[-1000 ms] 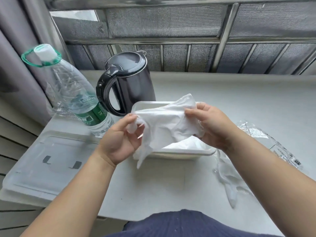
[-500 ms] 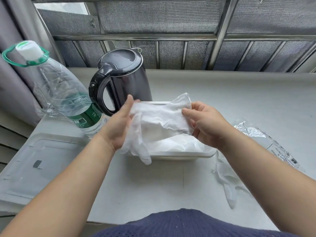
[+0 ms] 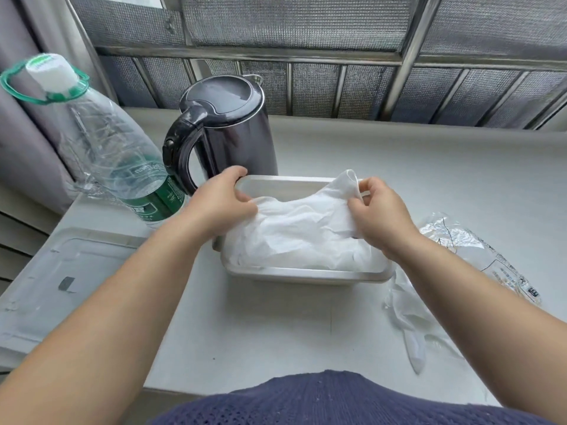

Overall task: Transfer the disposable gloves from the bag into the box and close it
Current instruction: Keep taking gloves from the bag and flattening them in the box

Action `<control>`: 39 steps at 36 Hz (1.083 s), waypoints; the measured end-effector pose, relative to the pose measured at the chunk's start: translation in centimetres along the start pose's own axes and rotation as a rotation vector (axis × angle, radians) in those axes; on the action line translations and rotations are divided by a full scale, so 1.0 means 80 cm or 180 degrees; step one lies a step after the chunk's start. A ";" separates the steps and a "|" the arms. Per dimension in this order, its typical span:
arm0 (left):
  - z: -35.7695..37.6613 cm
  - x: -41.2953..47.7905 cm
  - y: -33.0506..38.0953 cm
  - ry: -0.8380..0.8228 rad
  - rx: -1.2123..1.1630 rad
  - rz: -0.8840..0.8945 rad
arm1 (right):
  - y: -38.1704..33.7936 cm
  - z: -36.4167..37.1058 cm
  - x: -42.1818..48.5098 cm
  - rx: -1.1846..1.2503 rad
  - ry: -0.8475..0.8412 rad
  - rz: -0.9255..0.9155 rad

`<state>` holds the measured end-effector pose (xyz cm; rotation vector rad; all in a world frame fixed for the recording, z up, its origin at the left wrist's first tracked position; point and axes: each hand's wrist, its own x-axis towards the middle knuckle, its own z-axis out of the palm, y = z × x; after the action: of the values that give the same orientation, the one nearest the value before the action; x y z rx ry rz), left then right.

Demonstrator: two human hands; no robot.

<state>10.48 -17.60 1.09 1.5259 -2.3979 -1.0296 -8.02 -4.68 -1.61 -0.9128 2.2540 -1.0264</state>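
- Already gloves [image 3: 300, 234] lay heaped in box [image 3: 306, 273], tabletop [image 3: 399, 154] centre
- Fingers of left hand [image 3: 221, 204] and right hand [image 3: 380, 216] curled, pinching them
- Outstanding: stray glove [image 3: 411, 326] beside bag [image 3: 478, 259], right edge; lid [image 3: 70, 280] sat off, left edge

Left grip [image 3: 222, 204]: palm down, wrist straight, thumb extended toward the far edge of the table [image 3: 276, 326]. The fingers are curled down onto the left edge of the gloves [image 3: 300, 231].

Right grip [image 3: 380, 216]: back of the hand up. Thumb and forefinger pinch a raised fold of the gloves; the remaining fingers are curled under.

Both grips sit level with each other, apart, over the middle of the table.

Left forearm [image 3: 122, 302]: bare, entering from the near left corner. Right forearm [image 3: 475, 286]: bare, entering from the near right corner. The two converge toward the table's centre.
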 end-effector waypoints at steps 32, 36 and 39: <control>0.108 0.028 -0.012 -0.1477 0.1927 0.0540 | 0.031 0.056 0.014 -0.3062 -0.1744 -0.0220; 0.098 0.022 -0.019 -0.1269 0.1530 0.0557 | 0.027 0.041 0.004 -0.2713 -0.1264 -0.0521; 0.086 0.009 -0.017 -0.0900 0.0963 0.0559 | 0.029 0.024 -0.008 -0.1983 -0.0492 -0.0835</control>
<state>8.16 -15.26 -5.19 1.2871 -2.9376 -0.9338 -7.18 -3.97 -4.48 -1.5142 2.3935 -0.3121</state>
